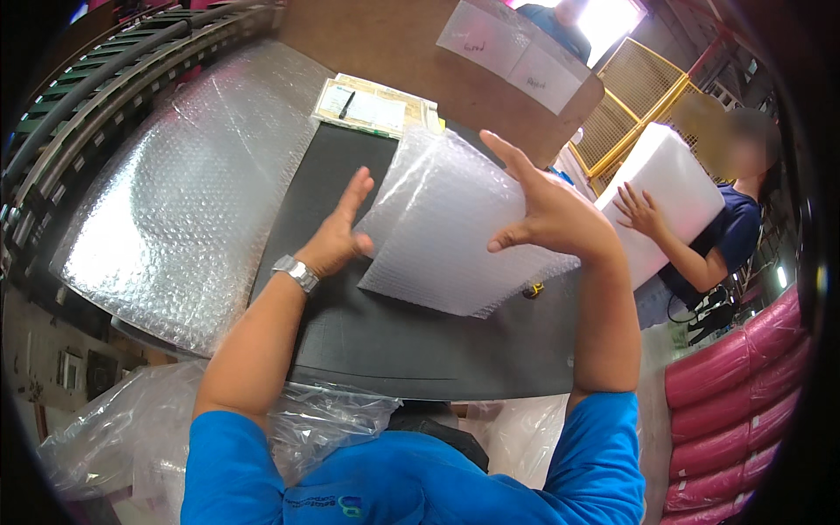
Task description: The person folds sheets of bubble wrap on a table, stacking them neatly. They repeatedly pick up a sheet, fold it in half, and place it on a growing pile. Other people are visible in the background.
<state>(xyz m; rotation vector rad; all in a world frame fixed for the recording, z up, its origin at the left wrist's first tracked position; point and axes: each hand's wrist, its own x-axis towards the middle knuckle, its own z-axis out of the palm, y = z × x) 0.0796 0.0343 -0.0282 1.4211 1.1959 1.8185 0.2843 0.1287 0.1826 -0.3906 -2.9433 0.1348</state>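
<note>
Grip spread on both sides — the left hand point(335, 241) and the right hand point(564, 210) stand with fingers fanned and thumbs apart, pinching nothing. Between them the bubble-wrap piece point(446, 236), folded or layered, lies askew on the black-topped bench point(420, 350), with a looser flap toward its upper left. The step looks like handling or squaring up that piece; in my judgement, the next move calls for both palms to meet opposite edges evenly and lightly, since such film would likely crumple under a hard pinch.

Hard to make out is whether the left thumb, at the left edge, touches the wrap or only hovers beside it. The right hand covers part of the wrap's right side, so contact there cannot be told either. Whether anything sits between the layers is hidden. By the lower right edge lies a small yellow-and-black object point(534, 290), partly covered — too small to name surely.
</note>
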